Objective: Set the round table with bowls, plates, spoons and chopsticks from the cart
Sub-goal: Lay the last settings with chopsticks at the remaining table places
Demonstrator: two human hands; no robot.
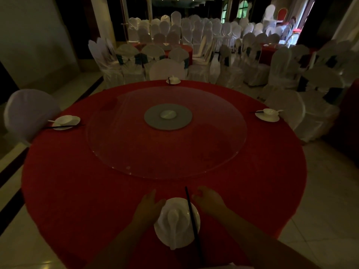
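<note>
Dim banquet hall; at the red table (77, 181), left hand (147, 208) and right hand (207, 202), fingers loosely spread, flank the plate (195, 220); chopsticks (191, 214) want squaring gently.

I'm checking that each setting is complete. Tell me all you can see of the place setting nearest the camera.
The nearest place setting is a round white plate, ceramic by its look, on the red tablecloth at the table's near edge. A white bowl sits on it with a white spoon resting in it. Dark chopsticks lie across the plate's right side, pointing toward the glass turntable. The left hand touches the bowl's left side; the right hand is just right of the chopsticks.
</note>
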